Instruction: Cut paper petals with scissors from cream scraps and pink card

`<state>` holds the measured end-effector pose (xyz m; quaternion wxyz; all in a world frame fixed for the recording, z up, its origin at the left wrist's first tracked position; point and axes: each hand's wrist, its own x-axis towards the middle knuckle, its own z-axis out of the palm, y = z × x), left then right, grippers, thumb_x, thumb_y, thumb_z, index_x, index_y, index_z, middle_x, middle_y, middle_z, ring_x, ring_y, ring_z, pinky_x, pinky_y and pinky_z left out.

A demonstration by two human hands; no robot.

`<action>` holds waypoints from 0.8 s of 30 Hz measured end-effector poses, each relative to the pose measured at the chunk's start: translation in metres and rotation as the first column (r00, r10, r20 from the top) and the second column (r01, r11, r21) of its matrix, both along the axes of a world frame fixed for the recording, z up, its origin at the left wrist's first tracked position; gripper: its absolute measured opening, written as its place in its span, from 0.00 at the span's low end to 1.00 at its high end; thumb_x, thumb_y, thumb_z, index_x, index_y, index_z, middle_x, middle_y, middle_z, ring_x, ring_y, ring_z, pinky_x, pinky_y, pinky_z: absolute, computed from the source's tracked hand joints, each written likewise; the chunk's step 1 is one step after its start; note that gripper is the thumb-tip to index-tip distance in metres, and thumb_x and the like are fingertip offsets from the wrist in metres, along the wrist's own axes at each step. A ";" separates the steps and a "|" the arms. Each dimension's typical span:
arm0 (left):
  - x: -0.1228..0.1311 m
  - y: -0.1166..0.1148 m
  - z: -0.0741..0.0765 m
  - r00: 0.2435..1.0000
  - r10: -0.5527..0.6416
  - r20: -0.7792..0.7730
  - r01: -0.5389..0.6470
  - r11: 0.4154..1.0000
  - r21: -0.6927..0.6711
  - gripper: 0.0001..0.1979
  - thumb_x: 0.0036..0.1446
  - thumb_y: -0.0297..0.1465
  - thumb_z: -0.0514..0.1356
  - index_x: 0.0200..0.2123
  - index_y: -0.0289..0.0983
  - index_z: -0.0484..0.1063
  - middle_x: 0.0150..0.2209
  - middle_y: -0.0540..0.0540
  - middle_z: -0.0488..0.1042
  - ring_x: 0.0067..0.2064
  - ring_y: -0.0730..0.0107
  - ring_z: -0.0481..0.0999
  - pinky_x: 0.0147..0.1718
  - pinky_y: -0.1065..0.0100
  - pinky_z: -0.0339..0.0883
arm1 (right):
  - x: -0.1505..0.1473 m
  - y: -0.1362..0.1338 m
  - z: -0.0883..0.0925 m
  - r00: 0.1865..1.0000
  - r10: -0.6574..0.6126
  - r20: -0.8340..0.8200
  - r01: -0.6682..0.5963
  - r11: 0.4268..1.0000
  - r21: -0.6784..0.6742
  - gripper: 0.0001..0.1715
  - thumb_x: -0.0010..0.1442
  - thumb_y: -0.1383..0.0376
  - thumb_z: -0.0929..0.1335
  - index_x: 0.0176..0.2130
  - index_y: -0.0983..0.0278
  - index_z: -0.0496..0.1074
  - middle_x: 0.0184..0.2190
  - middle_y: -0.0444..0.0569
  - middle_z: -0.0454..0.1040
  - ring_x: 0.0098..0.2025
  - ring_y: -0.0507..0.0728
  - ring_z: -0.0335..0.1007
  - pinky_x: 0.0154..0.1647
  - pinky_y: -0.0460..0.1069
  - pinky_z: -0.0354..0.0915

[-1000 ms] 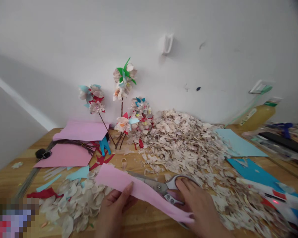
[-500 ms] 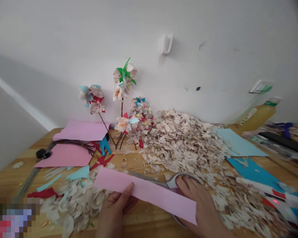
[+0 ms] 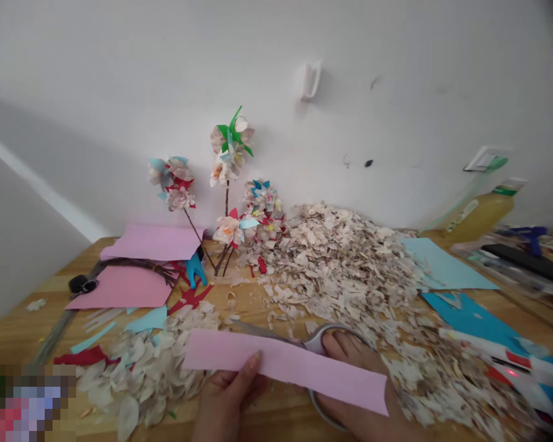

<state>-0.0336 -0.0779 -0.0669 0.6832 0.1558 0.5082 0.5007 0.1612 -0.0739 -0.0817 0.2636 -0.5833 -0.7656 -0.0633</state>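
A long pink paper strip (image 3: pixel 281 365) lies across in front of me, pinched near its left part by my left hand (image 3: pixel 235 390), thumb on top. Behind the strip, my right hand (image 3: pixel 357 368) holds grey-handled scissors (image 3: pixel 320 341), fingers through the upper handle loop. The blades point left, behind the strip's upper edge. The strip's right end covers part of my right hand and the lower loop. A pile of pale petal-like pieces (image 3: pixel 159 374) sits left of my left hand.
Flowers on twigs (image 3: pixel 225 230) stand near the wall, beside a large heap of pale flakes (image 3: pixel 341 258). Pink sheets (image 3: pixel 154 242) lie at the left, blue sheets (image 3: pixel 451 264) at the right. A yellow bottle (image 3: pixel 482 215) and a white glue gun (image 3: pixel 502 362) are further right.
Both the strip and my left hand have shifted slightly right and down. The strip lies more level, and more of the scissor blades shows above it.
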 end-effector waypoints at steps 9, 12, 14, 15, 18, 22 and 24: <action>0.000 0.000 0.001 1.000 -0.003 0.014 0.003 1.000 -0.014 0.15 0.28 0.36 0.70 0.22 0.34 0.77 0.27 0.42 0.80 0.33 0.59 0.78 0.38 0.63 0.71 | 0.012 0.000 -0.009 0.998 0.064 0.024 -0.063 0.998 -0.019 0.09 0.42 0.64 0.67 0.29 0.60 0.66 0.25 0.43 0.69 0.29 0.55 0.64 0.30 0.47 0.55; 0.000 0.000 0.002 1.000 -0.001 0.017 0.002 1.000 -0.010 0.15 0.29 0.36 0.70 0.23 0.34 0.77 0.27 0.43 0.80 0.33 0.60 0.78 0.37 0.64 0.71 | 0.013 -0.002 -0.007 0.997 0.077 0.024 -0.078 0.997 0.026 0.07 0.43 0.65 0.66 0.28 0.60 0.64 0.24 0.42 0.69 0.26 0.53 0.64 0.28 0.46 0.54; 0.000 0.000 0.002 1.000 -0.002 0.020 0.002 1.000 -0.001 0.15 0.29 0.36 0.70 0.24 0.34 0.77 0.27 0.43 0.80 0.32 0.61 0.78 0.36 0.64 0.71 | 0.012 -0.002 -0.006 0.995 0.092 0.036 -0.093 0.995 0.036 0.07 0.43 0.67 0.66 0.28 0.60 0.63 0.23 0.41 0.69 0.26 0.53 0.65 0.26 0.46 0.53; 0.000 0.000 0.001 1.000 -0.002 0.018 0.002 1.000 0.001 0.14 0.30 0.35 0.70 0.24 0.34 0.77 0.27 0.43 0.79 0.32 0.61 0.78 0.36 0.64 0.71 | 0.011 -0.002 -0.005 0.995 0.092 0.044 -0.094 0.995 0.033 0.07 0.43 0.67 0.66 0.27 0.60 0.62 0.23 0.41 0.69 0.25 0.53 0.65 0.26 0.46 0.53; 0.001 0.000 0.001 1.000 0.022 0.005 -0.022 1.000 -0.001 0.14 0.31 0.35 0.70 0.24 0.33 0.77 0.27 0.42 0.79 0.32 0.59 0.78 0.36 0.63 0.71 | 0.011 -0.001 -0.001 0.992 0.102 0.080 -0.106 0.993 0.045 0.06 0.45 0.67 0.65 0.26 0.59 0.61 0.21 0.40 0.68 0.23 0.52 0.64 0.24 0.46 0.52; -0.002 0.003 0.005 0.994 0.103 0.033 -0.105 0.993 0.051 0.16 0.31 0.35 0.70 0.25 0.32 0.75 0.28 0.42 0.79 0.33 0.58 0.78 0.35 0.62 0.71 | 0.014 -0.002 0.001 0.990 0.091 0.109 -0.100 0.992 0.081 0.06 0.51 0.63 0.64 0.25 0.59 0.60 0.19 0.39 0.66 0.21 0.52 0.64 0.21 0.45 0.50; -0.007 0.006 0.010 0.984 0.170 0.060 -0.175 0.979 0.100 0.16 0.33 0.35 0.69 0.27 0.33 0.74 0.28 0.44 0.79 0.32 0.60 0.78 0.33 0.64 0.72 | 0.016 -0.002 0.002 0.993 0.075 0.091 -0.081 0.995 0.062 0.06 0.52 0.63 0.64 0.26 0.59 0.60 0.20 0.39 0.66 0.22 0.52 0.64 0.22 0.45 0.51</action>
